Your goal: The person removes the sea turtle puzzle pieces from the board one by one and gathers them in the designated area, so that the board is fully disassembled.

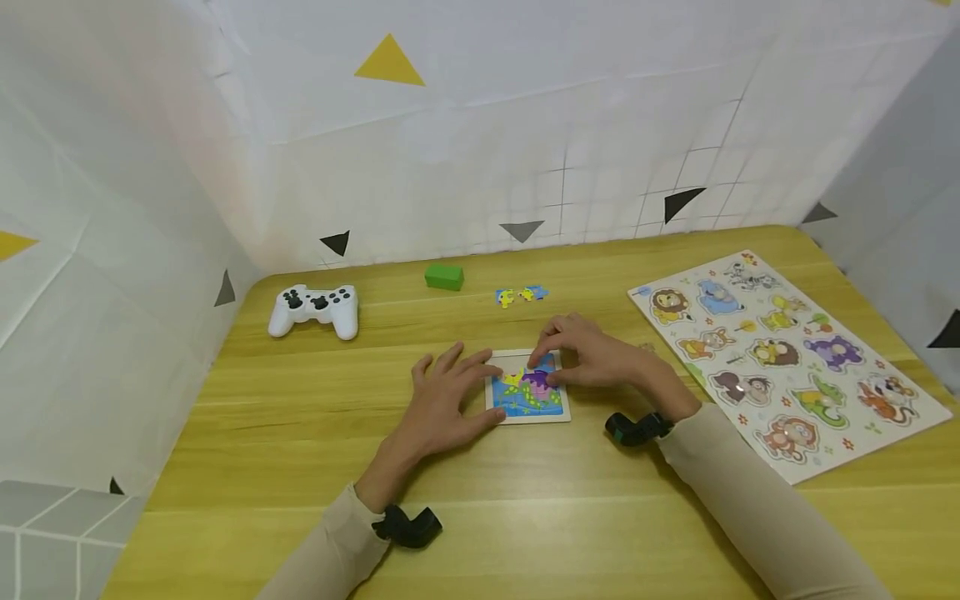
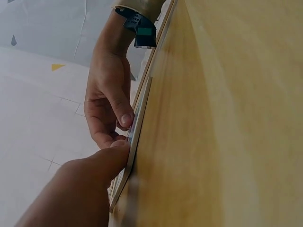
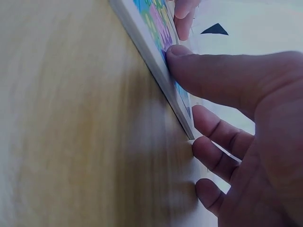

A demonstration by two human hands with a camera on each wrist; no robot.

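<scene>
A small square jigsaw puzzle (image 1: 528, 408) in a white-rimmed tray lies on the table, its pieces printed with a blue, green, yellow and purple sea picture. The upper left of the tray shows bare grey backing. My left hand (image 1: 442, 404) rests at its left side, fingers spread, with the thumb on the lower left rim and the index fingertip at the upper left. Over the upper right part, my right hand (image 1: 588, 354) pinches a purple puzzle piece (image 1: 538, 379) between thumb and index finger. In the right wrist view, the right thumb (image 3: 222, 78) presses onto the picture near the rim.
Two loose puzzle pieces (image 1: 521, 295) lie behind the tray. Farther left are a green block (image 1: 445, 277) and a white game controller (image 1: 313, 311). A large animal puzzle board (image 1: 787, 375) lies on the right, beside my right forearm. White patterned sheets (image 1: 480, 167) surround the table.
</scene>
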